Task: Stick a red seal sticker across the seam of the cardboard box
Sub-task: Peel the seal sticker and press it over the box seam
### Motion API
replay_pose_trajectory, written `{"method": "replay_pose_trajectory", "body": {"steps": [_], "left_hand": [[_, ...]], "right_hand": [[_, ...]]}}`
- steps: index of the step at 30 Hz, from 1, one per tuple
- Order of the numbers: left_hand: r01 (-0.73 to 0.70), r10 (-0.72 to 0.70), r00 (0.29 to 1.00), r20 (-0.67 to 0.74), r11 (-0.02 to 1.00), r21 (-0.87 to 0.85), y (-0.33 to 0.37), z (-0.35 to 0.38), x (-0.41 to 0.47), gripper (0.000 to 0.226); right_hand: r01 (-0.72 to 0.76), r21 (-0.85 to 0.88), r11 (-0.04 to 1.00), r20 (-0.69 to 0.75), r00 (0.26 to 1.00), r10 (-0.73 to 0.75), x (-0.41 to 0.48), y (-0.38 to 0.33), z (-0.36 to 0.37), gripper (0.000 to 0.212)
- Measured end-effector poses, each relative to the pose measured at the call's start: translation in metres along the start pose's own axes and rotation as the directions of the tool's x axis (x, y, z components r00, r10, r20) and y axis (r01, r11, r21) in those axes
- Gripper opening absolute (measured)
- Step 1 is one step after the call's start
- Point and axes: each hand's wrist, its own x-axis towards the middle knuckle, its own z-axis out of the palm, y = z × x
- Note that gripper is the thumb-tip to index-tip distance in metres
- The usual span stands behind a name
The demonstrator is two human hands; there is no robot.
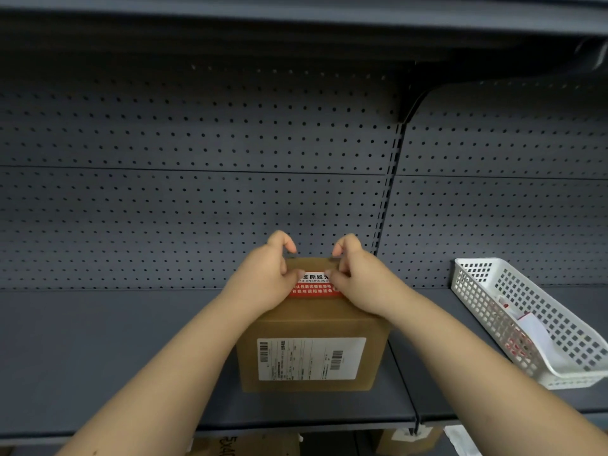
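A brown cardboard box (312,324) stands on a grey shelf, with a white shipping label on its front face. A red and white seal sticker (314,286) lies on the box top. My left hand (263,278) pinches the sticker's left end between thumb and fingers. At the sticker's right end my right hand (358,278) does the same. Both hands rest on the box top and hide the sticker's ends and most of the seam.
A white perforated plastic basket (559,327) holding sticker sheets and paper sits on the shelf at the right. A grey pegboard wall (197,192) stands behind the box. Another shelf (296,14) hangs overhead. Cardboard boxes (404,442) show below the shelf edge.
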Motion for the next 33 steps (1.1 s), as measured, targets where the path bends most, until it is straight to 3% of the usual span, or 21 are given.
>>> {"method": "replay_pose_trajectory", "body": {"steps": [3,5,7,10,13,19,25,30,33], "left_hand": [[-0.012,0.006,0.993,-0.117,0.999,-0.050,0.000,-0.013,-0.008,0.030],[-0.080,0.089,0.981,-0.175,0.995,0.061,0.002,-0.021,-0.017,0.033],[-0.149,0.164,0.985,-0.056,0.966,0.212,0.007,-0.021,-0.028,0.039],[-0.206,0.150,0.973,0.176,0.911,0.358,0.009,-0.008,-0.036,0.049],[-0.160,0.075,0.976,0.205,0.886,0.436,0.003,0.000,-0.036,0.058],[-0.028,-0.055,0.983,0.174,0.897,0.442,-0.014,-0.013,-0.037,0.076],[0.041,-0.076,0.987,0.140,0.971,0.236,-0.023,-0.013,-0.045,0.084],[-0.086,0.087,0.996,0.006,0.971,0.222,-0.028,-0.013,-0.047,0.084],[-0.256,0.263,0.965,0.004,0.933,0.254,-0.022,-0.014,-0.051,0.068]], "right_hand": [[0.014,0.203,0.979,-0.069,0.998,0.000,-0.006,0.000,-0.017,0.016],[0.085,0.242,0.967,-0.158,0.986,-0.048,-0.014,0.001,-0.023,0.014],[0.135,0.183,0.974,-0.139,0.984,-0.111,-0.022,0.001,-0.016,0.023],[0.114,0.003,0.993,-0.010,0.993,-0.114,-0.028,0.003,0.007,0.027],[0.092,-0.072,0.993,-0.005,0.996,-0.092,-0.028,0.006,0.017,0.022],[0.043,0.008,0.999,-0.042,0.998,-0.043,-0.034,0.023,-0.001,0.023],[0.032,0.201,0.979,-0.055,0.998,-0.021,-0.041,0.026,0.001,0.026],[0.078,0.182,0.980,-0.078,0.995,-0.065,-0.043,0.028,-0.004,0.029],[0.191,0.136,0.972,-0.073,0.981,-0.182,-0.048,0.022,-0.009,0.031]]}}
